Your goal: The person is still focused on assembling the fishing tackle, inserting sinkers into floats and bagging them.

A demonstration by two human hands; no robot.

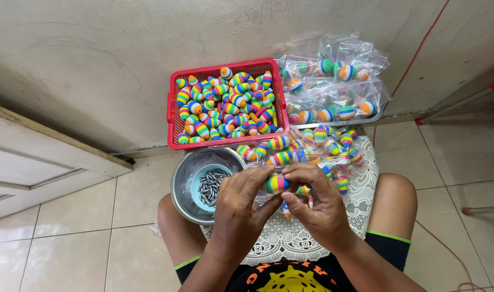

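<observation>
a steel bowl (181, 184) with a small teal cup (204, 181) of grey metal pieces sits leftmost, below a red basket (174, 116) of striped floats. the left hand (239, 208) and right hand (317, 200) meet over the lap, fingers of both closed on one rainbow float (276, 184). bagged floats (333, 94) lie to the right.

A white door panel (36, 162) leans at left on pale floor tiles (68, 254) below a stained wall (106, 48).
</observation>
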